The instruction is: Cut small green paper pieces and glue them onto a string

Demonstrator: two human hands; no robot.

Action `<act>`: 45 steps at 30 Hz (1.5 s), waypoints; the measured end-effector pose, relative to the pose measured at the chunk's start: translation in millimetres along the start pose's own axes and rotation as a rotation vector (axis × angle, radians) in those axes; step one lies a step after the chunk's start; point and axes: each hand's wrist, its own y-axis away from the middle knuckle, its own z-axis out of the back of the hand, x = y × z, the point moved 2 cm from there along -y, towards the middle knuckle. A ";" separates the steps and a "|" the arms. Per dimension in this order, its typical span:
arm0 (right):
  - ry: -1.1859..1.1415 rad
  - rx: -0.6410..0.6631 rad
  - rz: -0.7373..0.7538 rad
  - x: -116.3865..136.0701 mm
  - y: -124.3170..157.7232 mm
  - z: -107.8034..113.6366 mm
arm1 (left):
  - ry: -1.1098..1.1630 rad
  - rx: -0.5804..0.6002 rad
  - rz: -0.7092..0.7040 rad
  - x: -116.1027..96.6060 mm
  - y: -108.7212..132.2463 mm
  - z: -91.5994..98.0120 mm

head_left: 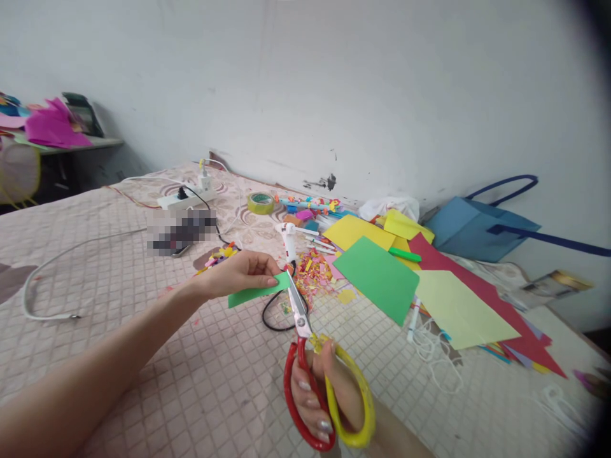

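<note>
Between the thumb and fingers of my left hand point(251, 270) is a strip of green paper point(248, 296), held out level. My right hand point(315, 394) grips a pair of scissors point(300, 321) with one red and one yellow handle loop. Its fingers go through the loops. The blades point up and away, and their tips lie at the right end of the strip. Whether the blades have paper between them I cannot tell. Just beyond the tips, a white glue gun point(289, 242) stands on the quilted cover, its black cord point(272, 327) looping below.
Colored paper shreds point(312, 273) lie past the blades. Right of them are a green sheet point(377, 277), a pale yellow sheet point(463, 308), red sheets point(496, 296), white string point(434, 350) and a blue bag point(482, 229). A tape roll point(260, 203) and power strip point(186, 196) stand behind.
</note>
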 end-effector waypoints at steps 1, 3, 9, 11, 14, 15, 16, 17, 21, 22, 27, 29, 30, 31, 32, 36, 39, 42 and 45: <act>0.002 0.003 0.003 0.5 -0.2 -0.1 | -0.001 0.007 -0.002 -0.5 0.1 1.1; 0.009 0.007 0.018 2.8 -0.3 -0.2 | -0.007 0.026 0.001 -0.3 0.0 2.5; 0.300 -0.322 0.309 20.3 4.1 2.6 | 0.091 0.042 0.044 11.8 -1.9 -16.8; 0.454 -0.494 0.386 26.0 5.3 3.3 | 0.131 0.028 0.050 17.3 -1.1 -31.7; 0.538 -0.647 0.415 31.2 3.6 4.3 | 0.121 0.046 0.088 22.8 2.3 -53.8; 0.539 -0.676 0.420 32.2 2.5 4.8 | 0.103 0.034 0.102 23.3 3.5 -59.0; 0.533 -0.700 0.424 32.8 1.4 5.3 | 0.089 0.020 0.113 23.3 4.5 -62.9; 0.524 -0.716 0.423 32.8 0.3 5.8 | 0.076 -0.002 0.126 22.9 5.2 -65.4; 0.464 -0.712 0.441 33.4 -1.6 7.8 | 0.097 -0.110 0.213 22.3 4.8 -65.5; 0.461 -0.703 0.447 35.3 -1.3 9.0 | 0.120 -0.133 0.233 22.7 4.2 -64.3; 0.687 -0.908 0.525 76.0 8.8 35.7 | 0.162 -0.239 0.120 20.8 2.3 -56.7; 0.735 -1.008 0.575 106.0 17.8 56.6 | 0.094 -0.268 0.066 18.0 3.2 -54.8; 0.764 -1.070 0.597 122.2 24.1 68.2 | 0.060 -0.271 0.059 16.4 4.0 -54.6; 0.796 -1.140 0.618 138.0 32.0 79.7 | 0.037 -0.266 0.059 14.7 4.9 -54.8; 0.834 -1.214 0.631 152.6 41.0 90.7 | 0.025 -0.254 0.065 13.0 6.0 -55.6; 1.047 -1.513 0.591 186.8 81.5 124.0 | 0.050 -0.206 0.106 9.3 9.2 -60.8; 1.253 -1.646 0.481 185.7 97.6 136.2 | 0.074 -0.167 0.140 12.6 9.0 -64.5; 1.440 -1.629 0.382 173.5 91.7 142.0 | 0.082 -0.156 0.143 17.4 8.3 -66.0; 1.573 -1.561 0.328 162.0 77.1 145.4 | 0.080 -0.156 0.127 18.6 9.8 -66.9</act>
